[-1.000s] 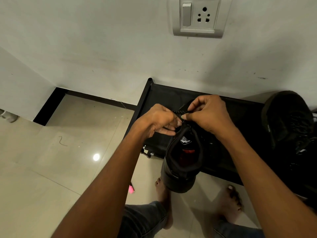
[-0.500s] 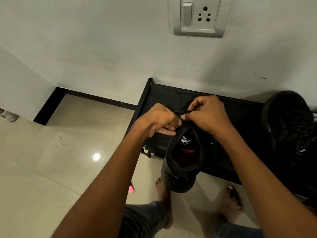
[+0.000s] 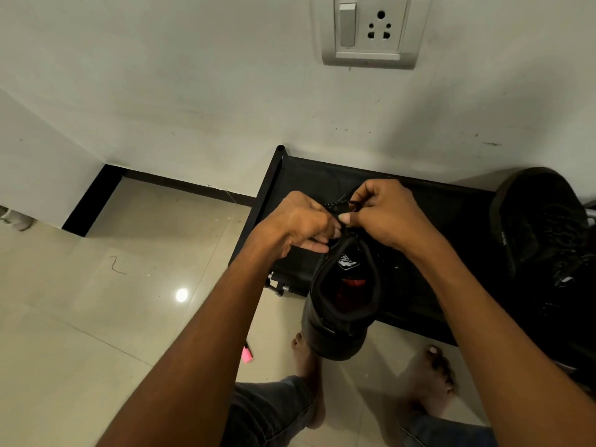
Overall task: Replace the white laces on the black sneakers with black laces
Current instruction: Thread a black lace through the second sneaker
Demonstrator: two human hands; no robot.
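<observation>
A black sneaker (image 3: 342,314) stands heel toward me on the front edge of a low black rack (image 3: 451,221), its opening showing a red insole and a white tongue logo. My left hand (image 3: 300,224) and my right hand (image 3: 387,214) meet above the tongue. Both pinch a black lace (image 3: 338,206) stretched between their fingertips at the top eyelets. The rest of the lacing is hidden behind my hands. A second black sneaker (image 3: 541,227) lies on the rack at the far right.
The rack stands against a white wall with a switch and socket plate (image 3: 371,30) above. Glossy beige floor tiles lie to the left, with a small pink object (image 3: 247,353) near my bare feet (image 3: 429,379). A dark skirting runs along the wall.
My right hand has shifted slightly and its fingers have curled tighter on the lace. The sneaker and my left hand stay nearly still.
</observation>
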